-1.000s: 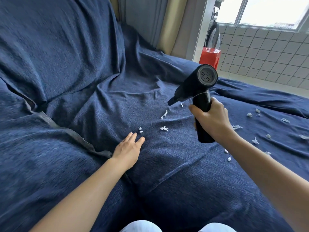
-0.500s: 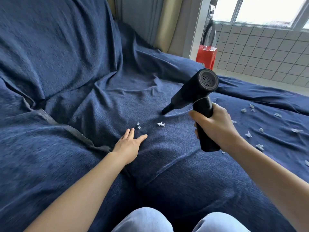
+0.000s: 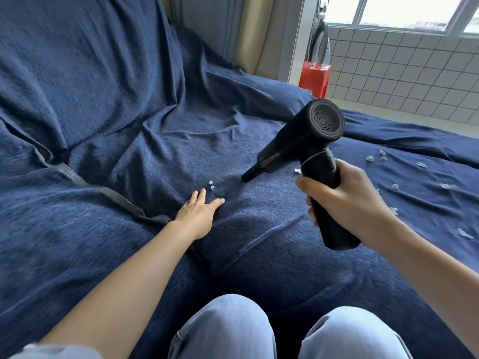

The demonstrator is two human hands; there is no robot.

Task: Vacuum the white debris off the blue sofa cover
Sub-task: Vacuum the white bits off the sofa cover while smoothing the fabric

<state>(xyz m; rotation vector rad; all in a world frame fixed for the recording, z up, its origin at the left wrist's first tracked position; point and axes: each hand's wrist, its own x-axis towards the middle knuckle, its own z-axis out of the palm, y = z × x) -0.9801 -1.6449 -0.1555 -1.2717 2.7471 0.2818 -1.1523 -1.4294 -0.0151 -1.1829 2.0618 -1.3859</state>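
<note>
Mid-sweep: right hand (image 3: 347,203) grips handheld vacuum (image 3: 305,141), left hand (image 3: 198,212) lies flat, fingers straight, on sofa cover (image 3: 103,99); next, likely nozzle onto white scraps (image 3: 211,185).

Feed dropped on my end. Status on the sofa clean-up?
Left hand flat on the sofa cover. Right hand grips the vacuum, nozzle near two white bits. More scraps lie right. Nothing blocking.
</note>
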